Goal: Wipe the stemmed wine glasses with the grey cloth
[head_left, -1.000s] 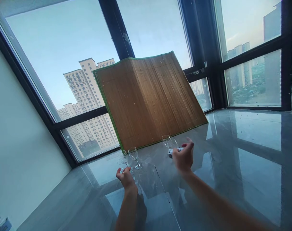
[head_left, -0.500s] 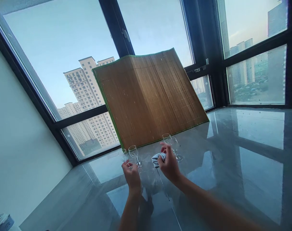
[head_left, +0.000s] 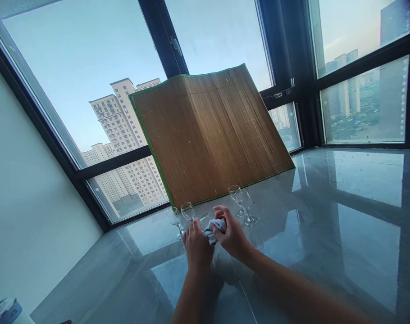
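My right hand (head_left: 231, 233) is closed on a crumpled pale blue-grey cloth (head_left: 214, 230), its index finger raised a little above it. Close beside it, the fingers of my left hand (head_left: 198, 246) curl around a clear glass (head_left: 204, 219), whose lower part is hidden by the hand and cloth. Cloth and glass meet between the two hands. Just left and beyond stand two stemmed glasses, one (head_left: 173, 217) partly overlapping the other (head_left: 187, 211). To the right stand two more, a front glass (head_left: 246, 203) and a rear glass (head_left: 234, 192).
A brown woven mat (head_left: 211, 139) with green edging leans against the dark window frame (head_left: 171, 49) behind the glasses. Glossy grey tile (head_left: 313, 261) forms the surface. A white container (head_left: 7, 311) shows at the lower left corner, beside the pale wall (head_left: 29, 189).
My left hand has moved right, away from the left glasses, with a glass now showing at its fingers. My right hand has brought the cloth left and slightly down to meet it.
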A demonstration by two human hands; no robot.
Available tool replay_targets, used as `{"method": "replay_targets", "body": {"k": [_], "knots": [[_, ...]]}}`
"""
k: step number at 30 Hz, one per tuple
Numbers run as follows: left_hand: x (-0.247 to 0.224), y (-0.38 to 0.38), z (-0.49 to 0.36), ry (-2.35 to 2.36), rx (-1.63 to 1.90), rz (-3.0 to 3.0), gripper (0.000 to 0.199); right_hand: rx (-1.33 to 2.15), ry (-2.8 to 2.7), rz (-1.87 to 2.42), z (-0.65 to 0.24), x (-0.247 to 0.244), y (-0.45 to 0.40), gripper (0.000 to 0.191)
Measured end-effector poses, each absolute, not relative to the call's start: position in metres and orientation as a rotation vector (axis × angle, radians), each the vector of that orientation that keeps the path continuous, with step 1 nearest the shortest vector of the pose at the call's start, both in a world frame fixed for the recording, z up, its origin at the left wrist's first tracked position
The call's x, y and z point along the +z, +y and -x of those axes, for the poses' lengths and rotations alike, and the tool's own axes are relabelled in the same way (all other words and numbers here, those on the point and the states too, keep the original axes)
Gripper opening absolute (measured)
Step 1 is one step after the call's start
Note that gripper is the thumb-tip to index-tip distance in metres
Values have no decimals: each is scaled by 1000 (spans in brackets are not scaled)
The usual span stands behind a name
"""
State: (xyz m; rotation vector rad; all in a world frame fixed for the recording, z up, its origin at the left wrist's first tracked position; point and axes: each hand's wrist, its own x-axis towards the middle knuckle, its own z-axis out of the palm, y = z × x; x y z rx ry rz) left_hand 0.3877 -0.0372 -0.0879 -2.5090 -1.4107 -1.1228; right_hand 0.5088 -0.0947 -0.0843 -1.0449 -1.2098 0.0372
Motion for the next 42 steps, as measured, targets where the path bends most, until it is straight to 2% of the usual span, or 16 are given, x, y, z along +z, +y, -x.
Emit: {"method": "replay_targets", "body": {"k": [7, 13, 19, 23, 28, 34, 42], "knots": [[-81, -43, -387, -1199, -1031, 2577, 57, -163, -951, 1086, -523, -78, -94, 31], [-82, -46, -389, -1179, -1238, 2532, 51, -255, -1007, 1156, -529, -83, -90, 32], [-86, -42, -389, -1214, -1163, 2476, 51, -7, -1191, 1144, -521, -85, -94, 48], [-86, -38, -385, -1288, -1110, 2428, 52, 246, -1252, 1140, -522, -78, -99, 67], [-83, -38, -382, -1286, -1101, 2416, 55, 579, -1242, 978, -526, -75, -97, 78], [-78, -44, -383, -1191, -1124, 2502, 50, 1034, -1123, 765, -529, -70, -99, 77], [-79, -44, -385, -1152, -1243, 2580, 47, 1144, -986, 725, -533, -68, -103, 78]]}}
